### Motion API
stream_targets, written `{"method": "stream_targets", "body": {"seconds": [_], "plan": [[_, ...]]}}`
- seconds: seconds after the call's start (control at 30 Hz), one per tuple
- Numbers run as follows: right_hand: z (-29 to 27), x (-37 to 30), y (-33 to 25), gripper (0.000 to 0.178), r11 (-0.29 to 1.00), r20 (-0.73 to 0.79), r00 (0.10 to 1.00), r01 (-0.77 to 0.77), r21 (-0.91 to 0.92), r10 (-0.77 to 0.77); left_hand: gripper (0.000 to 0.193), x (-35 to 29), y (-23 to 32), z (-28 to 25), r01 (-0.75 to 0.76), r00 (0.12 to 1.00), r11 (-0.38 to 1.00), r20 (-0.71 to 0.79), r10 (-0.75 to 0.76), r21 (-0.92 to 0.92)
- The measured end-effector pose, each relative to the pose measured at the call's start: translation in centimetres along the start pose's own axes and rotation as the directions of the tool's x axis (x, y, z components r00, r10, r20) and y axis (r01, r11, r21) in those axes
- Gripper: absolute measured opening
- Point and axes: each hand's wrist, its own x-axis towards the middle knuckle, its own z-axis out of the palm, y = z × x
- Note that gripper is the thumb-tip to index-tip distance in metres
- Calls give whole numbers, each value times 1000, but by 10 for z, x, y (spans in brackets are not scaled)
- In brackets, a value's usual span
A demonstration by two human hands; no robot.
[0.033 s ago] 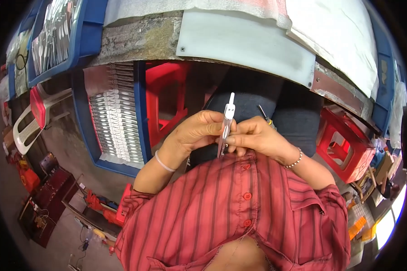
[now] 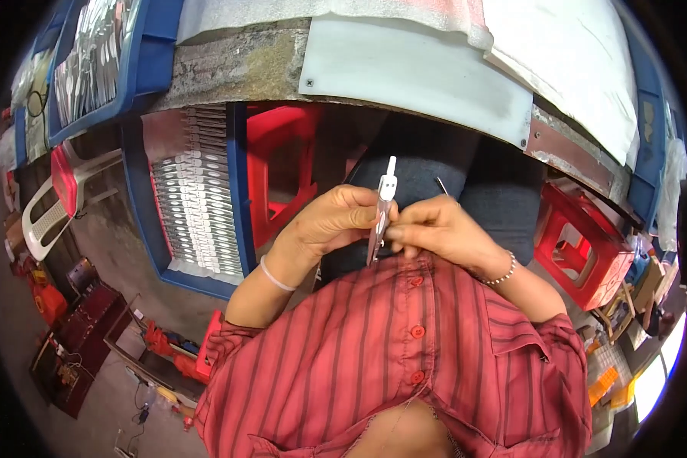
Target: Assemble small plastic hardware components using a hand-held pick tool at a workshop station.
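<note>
In front of my chest stands a drawing compass (image 2: 387, 187), upright, with a white handle and hinge head on top and silvery legs below. My left hand (image 2: 343, 220) pinches its legs between thumb and fingers. My right hand (image 2: 439, 227) is closed close beside the legs on the right, fingertips bunched near the left thumb. Whether those fingertips touch the compass, or hold a small part, is hidden. Past the right knuckles pokes the shaft of a thin metal tool (image 2: 441, 185); its handle is tucked out of sight behind the hand.
A blue tray (image 2: 243, 198) with rows of similar compasses is at my left; another blue bin (image 2: 146, 65) stands on the bench further up. The bench edge carries a pale plate (image 2: 416, 69). Red stools (image 2: 282, 172) flank my legs, one at the right (image 2: 580, 244).
My right fingertips have slid slightly right, off the front of the compass legs. The tool's yellowish handle, visible earlier, is now covered. The left hand and compass barely move.
</note>
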Motion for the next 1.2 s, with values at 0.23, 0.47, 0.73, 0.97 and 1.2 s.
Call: {"method": "stream_targets", "body": {"seconds": [0.23,0.47,0.73,0.97,1.2], "plan": [[-4,-7,-17,18,803,-410,755,590,85,-511,23,-15,4,57,-43,825,76,-7,564,996],[-7,3,-18,42,491,-126,905,333,805,-407,23,-21,-18,74,31,679,-444,307,667,895],[-4,0,-17,27,801,-446,773,572,179,-452,27,-29,-15,77,165,755,-339,102,648,926],[34,-11,-48,24,-156,495,609,523,-838,-619,41,-46,-7,58,132,766,-155,-2,643,979],[85,37,-60,12,-472,766,554,607,-640,-326,69,-85,14,28,7,860,236,-127,495,972]]}}
